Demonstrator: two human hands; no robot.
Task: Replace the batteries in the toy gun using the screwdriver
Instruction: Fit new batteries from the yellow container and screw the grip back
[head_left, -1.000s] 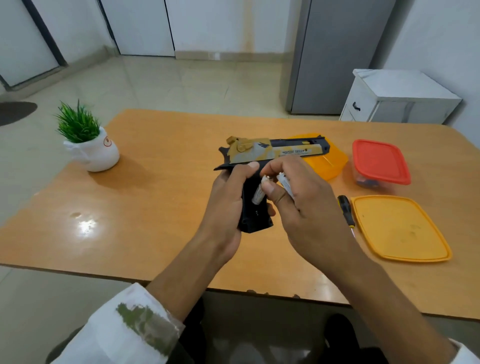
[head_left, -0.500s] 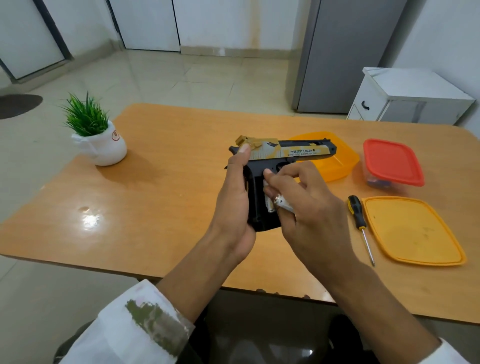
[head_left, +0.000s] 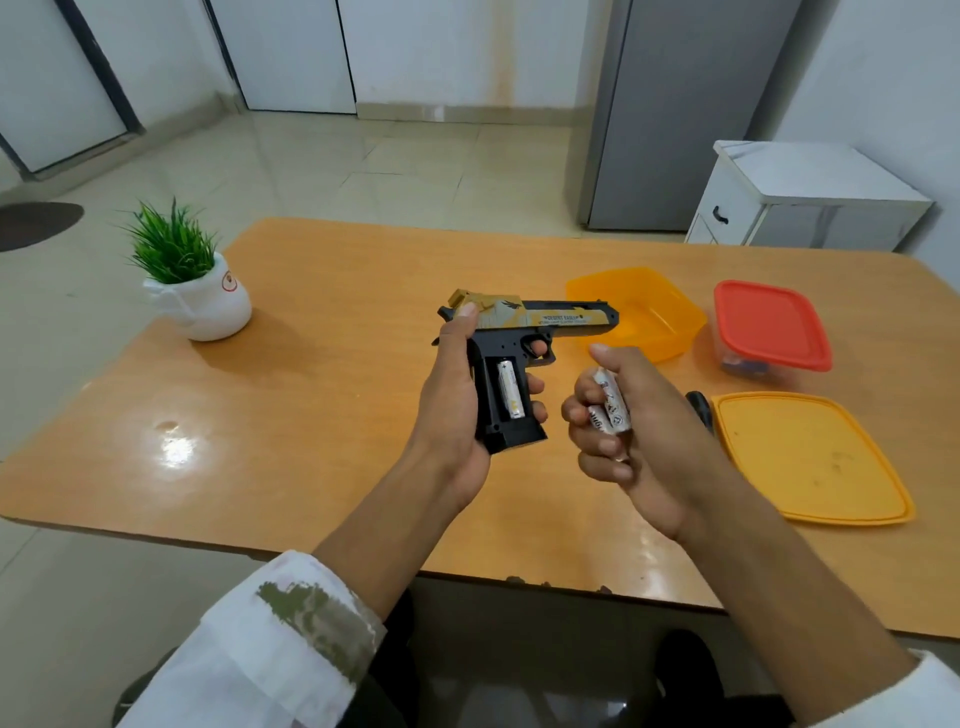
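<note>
My left hand (head_left: 451, 410) grips the black and gold toy gun (head_left: 524, 332) by its handle, barrel pointing right, above the table. The handle's battery bay is uncovered and one white battery (head_left: 509, 388) sits inside it. My right hand (head_left: 631, 431) is just right of the gun, apart from it, fingers curled around two white batteries (head_left: 609, 405). The screwdriver (head_left: 698, 405) lies on the table behind my right hand; only its black handle shows.
On the wooden table (head_left: 322, 415), an open orange container (head_left: 639, 306) stands behind the gun. A red-lidded clear box (head_left: 769, 325) is at the right, an orange lid (head_left: 805, 457) in front of it. A potted plant (head_left: 192, 280) stands far left.
My right hand has pulled away from the gun's handle to the right, holding two batteries. One battery now shows seated in the bay. The left hand keeps its grip.
</note>
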